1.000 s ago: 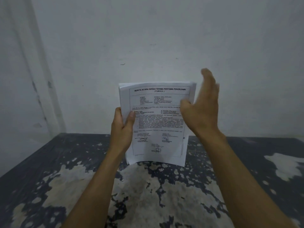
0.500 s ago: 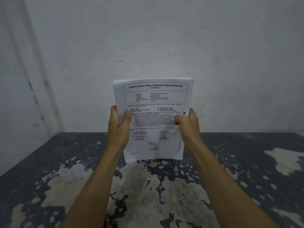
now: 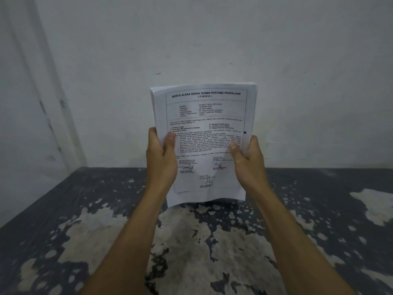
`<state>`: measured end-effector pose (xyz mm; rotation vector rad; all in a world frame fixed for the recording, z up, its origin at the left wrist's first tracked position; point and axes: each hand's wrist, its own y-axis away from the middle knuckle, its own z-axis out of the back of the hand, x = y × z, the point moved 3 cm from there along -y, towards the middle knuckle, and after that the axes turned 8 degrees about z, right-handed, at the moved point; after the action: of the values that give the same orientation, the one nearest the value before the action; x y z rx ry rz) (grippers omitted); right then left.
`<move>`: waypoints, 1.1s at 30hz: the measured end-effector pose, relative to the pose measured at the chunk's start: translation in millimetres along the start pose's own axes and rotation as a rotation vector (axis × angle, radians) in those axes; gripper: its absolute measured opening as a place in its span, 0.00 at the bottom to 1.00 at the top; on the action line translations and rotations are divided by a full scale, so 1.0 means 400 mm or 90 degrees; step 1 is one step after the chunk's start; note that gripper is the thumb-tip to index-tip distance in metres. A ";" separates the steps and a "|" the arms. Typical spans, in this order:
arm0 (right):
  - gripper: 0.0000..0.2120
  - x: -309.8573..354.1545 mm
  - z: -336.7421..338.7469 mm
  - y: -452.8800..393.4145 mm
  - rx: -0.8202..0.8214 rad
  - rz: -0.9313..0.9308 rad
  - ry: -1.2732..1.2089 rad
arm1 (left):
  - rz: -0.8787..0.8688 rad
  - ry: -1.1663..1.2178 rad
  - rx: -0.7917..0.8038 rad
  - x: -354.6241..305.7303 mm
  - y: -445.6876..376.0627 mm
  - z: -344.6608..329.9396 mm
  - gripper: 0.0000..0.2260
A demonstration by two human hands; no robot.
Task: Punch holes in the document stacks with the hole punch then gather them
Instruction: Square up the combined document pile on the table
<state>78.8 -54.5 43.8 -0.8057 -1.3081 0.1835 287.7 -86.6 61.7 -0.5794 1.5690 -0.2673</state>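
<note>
A thick stack of printed documents stands upright in the air in front of me, its printed front page facing me. My left hand grips its left edge, thumb on the front page. My right hand grips its right edge the same way, thumb on the page. A small dark hole shows near the right margin of the top sheet. The stack's bottom edge hangs just above the table. No hole punch is in view.
The table has a dark top with large worn pale patches and runs back to a white wall. A second wall meets it at the left corner.
One second ago my right hand was open and lifted off the stack's right edge. It then closed on that edge, and both hands now hold the stack slightly higher and steadier.
</note>
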 end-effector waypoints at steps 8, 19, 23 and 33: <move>0.16 -0.009 0.027 0.013 -0.043 -0.020 -0.065 | 0.020 0.035 0.026 0.015 0.006 0.022 0.07; 0.19 -0.023 0.018 0.004 0.012 -0.051 -0.146 | 0.034 0.029 0.044 0.020 0.020 0.002 0.13; 0.10 -0.021 0.022 0.011 0.023 0.046 0.006 | -0.013 -0.073 0.043 0.020 0.012 0.008 0.09; 0.04 0.025 -0.046 0.050 -0.091 0.269 0.140 | -0.150 -0.132 -0.051 -0.008 0.042 -0.020 0.08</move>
<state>104.4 -42.4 38.5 -1.1861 -0.9400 0.3293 276.4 -72.2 56.6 -0.8306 1.3154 -0.3130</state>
